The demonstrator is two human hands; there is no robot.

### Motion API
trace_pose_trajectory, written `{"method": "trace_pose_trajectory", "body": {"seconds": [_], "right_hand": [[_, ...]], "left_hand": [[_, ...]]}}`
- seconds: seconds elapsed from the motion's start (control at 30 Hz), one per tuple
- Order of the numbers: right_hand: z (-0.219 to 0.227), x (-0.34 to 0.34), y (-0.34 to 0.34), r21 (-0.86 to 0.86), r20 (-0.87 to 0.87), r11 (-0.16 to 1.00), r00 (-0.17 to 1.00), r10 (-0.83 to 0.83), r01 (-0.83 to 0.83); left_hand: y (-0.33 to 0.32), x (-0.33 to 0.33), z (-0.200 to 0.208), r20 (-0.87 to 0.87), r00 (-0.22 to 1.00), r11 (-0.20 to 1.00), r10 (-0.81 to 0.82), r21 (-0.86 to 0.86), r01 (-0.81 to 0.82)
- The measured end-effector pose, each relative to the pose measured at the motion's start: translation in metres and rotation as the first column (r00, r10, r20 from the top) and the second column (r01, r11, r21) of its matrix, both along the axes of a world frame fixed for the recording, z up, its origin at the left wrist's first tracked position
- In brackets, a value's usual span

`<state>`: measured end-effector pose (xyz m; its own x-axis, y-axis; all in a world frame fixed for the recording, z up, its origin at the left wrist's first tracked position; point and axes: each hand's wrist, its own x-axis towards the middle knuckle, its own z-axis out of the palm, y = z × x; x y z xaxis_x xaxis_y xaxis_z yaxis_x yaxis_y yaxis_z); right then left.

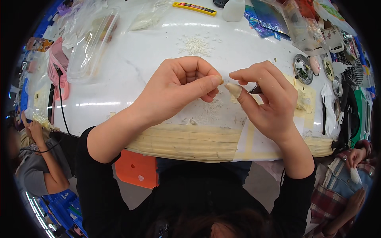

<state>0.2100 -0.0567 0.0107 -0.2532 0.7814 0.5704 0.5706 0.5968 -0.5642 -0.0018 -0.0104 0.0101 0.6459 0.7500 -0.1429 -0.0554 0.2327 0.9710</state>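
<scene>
Over the middle of the table, my left hand [184, 81] is closed, thumb and index fingertip pinched together. Whatever lies in that pinch is too small to name. Close beside it on the right is my right hand [270, 97], its thumb wrapped in a beige finger cover [233, 90]. The right index finger and thumb stand apart, while the other fingers curl round a small dark tool [256, 90], mostly hidden by the hand. White crumbs [197, 45] form a heap beyond the hands, and more shavings [212, 106] lie scattered below them.
Beige tape [182, 143] covers the table's near edge. A yellow cutter knife [194, 8] and a white bottle [234, 10] lie at the back. Left are a clear plastic box [93, 47] and a pink mesh pouch [58, 67]; right, round tins [303, 69]. Other people sit at both sides.
</scene>
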Motion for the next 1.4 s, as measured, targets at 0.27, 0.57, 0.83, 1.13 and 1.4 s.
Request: {"method": "trace_pose_trajectory", "body": {"seconds": [0.27, 0.57, 0.83, 1.13, 1.4], "right_hand": [[-0.002, 0.001, 0.000, 0.001, -0.001, 0.997, 0.997, 0.072, -0.072], [-0.003, -0.001, 0.001, 0.123, 0.136, 0.992, 0.991, -0.002, -0.015], [0.006, -0.002, -0.002, -0.102, -0.090, 0.991, 0.993, 0.074, -0.084], [0.001, -0.001, 0.000, -0.040, -0.092, 0.996, 0.993, 0.076, -0.080], [0.008, -0.001, -0.003, -0.075, 0.012, 0.995, 0.998, 0.064, -0.063]], "left_hand": [[-0.003, 0.002, 0.000, 0.026, 0.999, 0.995, -0.024, -0.094, 0.027], [-0.003, 0.001, -0.002, 0.043, 0.999, 0.984, -0.029, -0.174, 0.036], [-0.004, 0.002, -0.002, 0.074, 0.997, 0.990, 0.018, -0.141, -0.007], [-0.008, 0.002, -0.003, 0.078, 0.996, 0.997, 0.038, 0.070, -0.044], [-0.008, 0.002, -0.006, -0.041, 0.996, 0.913, 0.084, 0.403, -0.061]]}}
